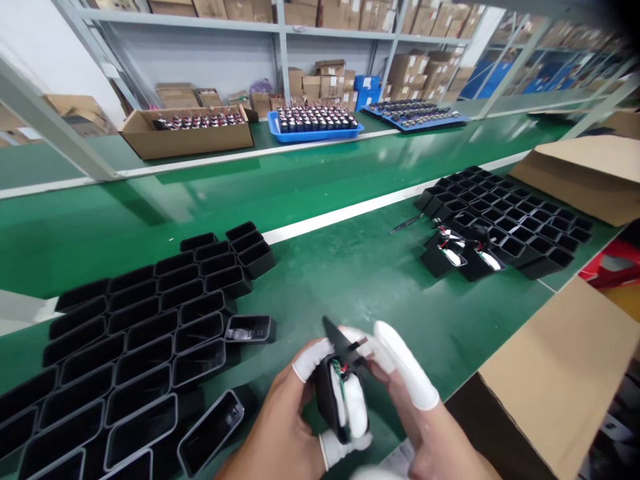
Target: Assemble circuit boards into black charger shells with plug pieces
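Observation:
My left hand [295, 407], with white finger cots on its fingertips, is wrapped around a black plastic case [327, 400]. White padding [356, 407], a green circuit board and red wires show in the case's open end. Above that opening, a flat black piece [340, 343] with small prongs tilts up. My right hand [405, 373], also wearing white finger cots, has its fingers closed at this piece, the index finger stretched forward; part of the grip is hidden and slightly blurred. Two filled black cases [443, 260] with wires sticking out stand farther right.
Rows of hollow black cases [145, 320] stand on the left and more cases [500, 207] at the back right. Tweezers [406, 224] lie beside these. An open cardboard box [555, 380] is at the right. Blue trays [315, 133] of parts line the far shelf.

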Action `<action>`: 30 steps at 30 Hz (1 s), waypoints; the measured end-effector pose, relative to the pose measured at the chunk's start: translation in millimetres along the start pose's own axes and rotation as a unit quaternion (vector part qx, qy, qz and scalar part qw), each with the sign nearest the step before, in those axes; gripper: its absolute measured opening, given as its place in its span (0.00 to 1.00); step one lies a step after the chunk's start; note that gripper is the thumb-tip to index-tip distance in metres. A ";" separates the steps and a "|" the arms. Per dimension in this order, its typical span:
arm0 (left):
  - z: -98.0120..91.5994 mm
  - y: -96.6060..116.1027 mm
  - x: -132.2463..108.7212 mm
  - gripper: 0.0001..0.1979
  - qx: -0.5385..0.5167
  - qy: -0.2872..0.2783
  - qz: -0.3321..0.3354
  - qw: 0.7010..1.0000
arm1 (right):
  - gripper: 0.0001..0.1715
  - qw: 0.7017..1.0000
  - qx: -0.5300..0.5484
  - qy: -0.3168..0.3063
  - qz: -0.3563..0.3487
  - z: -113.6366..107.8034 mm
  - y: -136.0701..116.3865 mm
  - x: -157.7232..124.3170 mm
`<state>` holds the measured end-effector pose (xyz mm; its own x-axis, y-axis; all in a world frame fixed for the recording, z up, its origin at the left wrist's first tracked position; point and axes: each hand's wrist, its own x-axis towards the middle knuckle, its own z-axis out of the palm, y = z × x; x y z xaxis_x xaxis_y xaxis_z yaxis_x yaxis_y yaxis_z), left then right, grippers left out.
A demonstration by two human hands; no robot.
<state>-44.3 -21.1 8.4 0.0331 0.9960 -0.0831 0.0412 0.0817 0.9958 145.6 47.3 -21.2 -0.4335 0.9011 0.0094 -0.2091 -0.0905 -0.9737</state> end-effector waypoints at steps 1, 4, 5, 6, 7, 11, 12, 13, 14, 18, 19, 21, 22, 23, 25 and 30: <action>1.3 -0.9 0.5 0.40 -0.010 0.000 -0.004 1.000 | 0.29 1.000 0.012 0.019 -0.002 4.1 -2.8 -1.7; 5.5 1.0 5.5 0.38 -0.004 0.016 0.012 1.000 | 0.29 0.996 0.052 0.061 0.039 22.1 -13.5 -4.7; 6.9 3.0 8.1 0.37 0.007 0.023 0.020 1.000 | 0.28 0.994 0.062 0.069 0.064 29.1 -16.8 -4.3; 8.2 5.3 10.8 0.35 0.018 0.029 0.027 0.999 | 0.28 0.991 0.065 0.072 0.089 35.9 -19.8 -3.5; 9.4 7.6 13.3 0.32 0.027 0.035 0.031 0.999 | 0.28 0.989 0.065 0.071 0.108 42.2 -22.2 -2.9; 14.6 10.0 16.5 0.28 0.029 0.045 0.028 0.998 | 0.32 0.988 0.050 0.064 0.129 56.9 -27.8 -6.8; 15.8 8.5 15.7 0.29 0.028 0.046 0.027 0.998 | 0.33 0.988 0.043 0.064 0.132 57.9 -28.2 -8.9; 17.0 6.1 14.5 0.31 0.026 0.044 0.025 0.998 | 0.33 0.989 0.034 0.061 0.132 58.0 -28.2 -10.9; 18.0 3.1 13.2 0.32 0.026 0.040 0.023 0.999 | 0.32 0.990 0.023 0.054 0.131 57.5 -27.8 -12.2; 20.3 -11.2 10.5 0.33 -0.016 0.032 -0.008 0.999 | 0.30 0.990 0.007 0.027 0.139 52.7 -23.2 -12.1; 20.8 -14.3 10.4 0.33 -0.037 0.034 -0.016 0.999 | 0.30 0.987 0.027 0.036 0.152 51.5 -21.7 -11.7; 21.5 -18.1 10.2 0.34 -0.087 0.048 -0.037 0.994 | 0.30 0.976 0.095 0.066 0.185 50.1 -18.8 -12.0; 21.7 -18.6 10.0 0.34 -0.108 0.056 -0.048 0.991 | 0.30 0.970 0.125 0.075 0.195 50.0 -17.3 -12.7; 21.5 -18.2 9.7 0.34 -0.126 0.063 -0.060 0.988 | 0.30 0.966 0.146 0.078 0.197 50.4 -16.0 -13.7; 20.3 -15.4 9.2 0.35 -0.142 0.063 -0.076 0.985 | 0.29 0.970 0.149 0.068 0.177 52.6 -13.6 -15.7; 16.8 -9.9 9.7 0.36 -0.118 0.011 -0.078 0.990 | 0.25 0.976 0.157 0.073 0.136 58.6 -15.0 -16.9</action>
<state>-27.5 -12.9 -2.9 0.0236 0.9710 -0.2377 -0.1901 0.2378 0.9525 104.7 8.6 6.5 -0.3862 0.8742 -0.2942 -0.3714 -0.4394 -0.8179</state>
